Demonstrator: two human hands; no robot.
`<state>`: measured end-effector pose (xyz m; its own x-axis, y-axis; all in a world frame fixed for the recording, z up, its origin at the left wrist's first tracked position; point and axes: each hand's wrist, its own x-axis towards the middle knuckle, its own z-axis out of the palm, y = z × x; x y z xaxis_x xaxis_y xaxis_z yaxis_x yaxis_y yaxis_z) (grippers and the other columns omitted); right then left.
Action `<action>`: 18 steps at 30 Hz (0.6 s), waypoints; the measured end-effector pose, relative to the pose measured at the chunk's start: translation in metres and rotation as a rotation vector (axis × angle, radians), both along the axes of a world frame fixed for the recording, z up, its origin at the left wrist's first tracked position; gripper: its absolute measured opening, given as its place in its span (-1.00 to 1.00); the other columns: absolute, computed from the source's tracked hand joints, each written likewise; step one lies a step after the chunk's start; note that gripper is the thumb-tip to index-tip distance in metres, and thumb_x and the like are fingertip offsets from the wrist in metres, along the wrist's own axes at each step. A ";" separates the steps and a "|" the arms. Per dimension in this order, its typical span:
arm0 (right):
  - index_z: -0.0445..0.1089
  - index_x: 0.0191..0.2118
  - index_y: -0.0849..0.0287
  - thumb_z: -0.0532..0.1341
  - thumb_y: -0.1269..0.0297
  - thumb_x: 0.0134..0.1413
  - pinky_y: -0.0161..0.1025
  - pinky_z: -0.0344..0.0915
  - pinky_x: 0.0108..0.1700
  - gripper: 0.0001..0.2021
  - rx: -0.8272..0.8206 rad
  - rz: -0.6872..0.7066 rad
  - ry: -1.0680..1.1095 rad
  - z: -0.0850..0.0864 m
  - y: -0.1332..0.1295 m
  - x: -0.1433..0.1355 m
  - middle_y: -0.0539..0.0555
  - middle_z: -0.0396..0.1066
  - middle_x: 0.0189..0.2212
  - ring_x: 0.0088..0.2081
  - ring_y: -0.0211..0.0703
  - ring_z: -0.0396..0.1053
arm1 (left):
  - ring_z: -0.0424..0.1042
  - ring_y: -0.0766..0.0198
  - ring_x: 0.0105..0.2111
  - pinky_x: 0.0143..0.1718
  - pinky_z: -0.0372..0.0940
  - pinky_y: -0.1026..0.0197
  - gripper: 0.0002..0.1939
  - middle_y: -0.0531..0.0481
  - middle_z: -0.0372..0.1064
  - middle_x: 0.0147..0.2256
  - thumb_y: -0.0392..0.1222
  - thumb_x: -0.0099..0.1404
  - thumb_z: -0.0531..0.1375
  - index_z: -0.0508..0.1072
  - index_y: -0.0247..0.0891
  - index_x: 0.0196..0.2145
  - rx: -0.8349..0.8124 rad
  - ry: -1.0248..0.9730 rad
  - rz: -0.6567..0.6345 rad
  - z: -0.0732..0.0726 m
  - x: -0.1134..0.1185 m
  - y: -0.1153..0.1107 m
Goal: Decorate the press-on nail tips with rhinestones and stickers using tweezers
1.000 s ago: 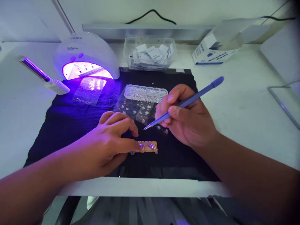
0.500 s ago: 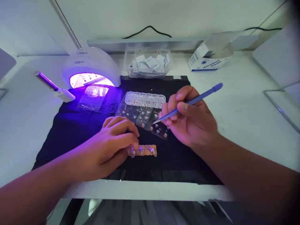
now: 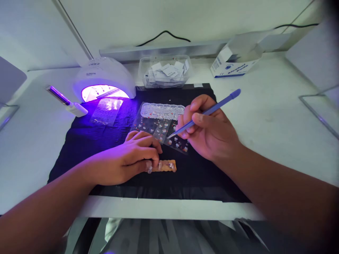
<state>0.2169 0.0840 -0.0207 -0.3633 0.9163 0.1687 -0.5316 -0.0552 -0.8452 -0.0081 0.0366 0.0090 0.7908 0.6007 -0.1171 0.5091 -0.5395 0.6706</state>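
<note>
My left hand [image 3: 135, 155] rests low over the black mat, with thumb and forefinger pinched at the left part of a small orange strip [image 3: 166, 170]. Clear tube-like pieces, perhaps nail tips [image 3: 171, 166], lie along that strip. What sits between the two fingertips is hidden. Held like a pencil in my right hand [image 3: 212, 130] is a slim blue pen-like tool [image 3: 212, 110]. Its fine pale tip points down and left, above a clear sticker sheet [image 3: 177, 143] printed with small white cat heads and red spots. A clear compartment case [image 3: 162, 110] of tiny pieces sits on the sheet's far part.
A lit white UV lamp [image 3: 106, 76] stands back left, a clear bag [image 3: 107, 113] before it and a small wand light [image 3: 75, 107] beside it. A clear tub [image 3: 165, 81] of white packets and an open alcohol-pad box [image 3: 234, 67] stand behind the mat [image 3: 206, 183].
My left forefinger has shifted right along the orange strip, partly covering the middle clear piece. My right hand and the blue tool have moved slightly left. The whole view has shifted a little.
</note>
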 end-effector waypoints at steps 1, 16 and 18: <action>0.31 -0.36 0.08 0.48 0.23 -0.10 -0.34 0.20 -0.55 -0.69 0.002 0.006 0.000 0.000 0.000 0.000 -0.18 0.31 -0.62 -0.60 -0.36 0.23 | 0.18 0.15 0.05 0.18 -0.01 -0.03 -0.77 -0.01 0.32 -0.02 -0.30 0.46 0.00 0.44 -0.17 -0.25 -0.005 -0.004 -0.002 0.000 0.000 0.000; 0.32 -0.35 0.09 0.47 0.27 -0.10 -0.35 0.20 -0.55 -0.71 -0.013 0.005 0.014 -0.001 0.002 -0.001 -0.19 0.30 -0.62 -0.59 -0.37 0.21 | 0.18 0.13 0.11 0.27 -0.08 -0.10 -0.76 -0.07 0.34 0.06 -0.22 0.49 -0.02 0.39 -0.20 -0.29 0.014 -0.018 -0.054 -0.002 0.000 0.003; 0.33 -0.36 0.09 0.47 0.27 -0.11 -0.35 0.19 -0.55 -0.71 -0.013 0.002 0.018 -0.001 0.002 -0.001 -0.19 0.30 -0.63 -0.59 -0.37 0.21 | 0.17 0.12 0.13 0.27 -0.07 -0.10 -0.78 -0.07 0.34 0.07 -0.21 0.49 -0.01 0.39 -0.20 -0.28 0.010 -0.022 -0.050 -0.003 0.000 0.003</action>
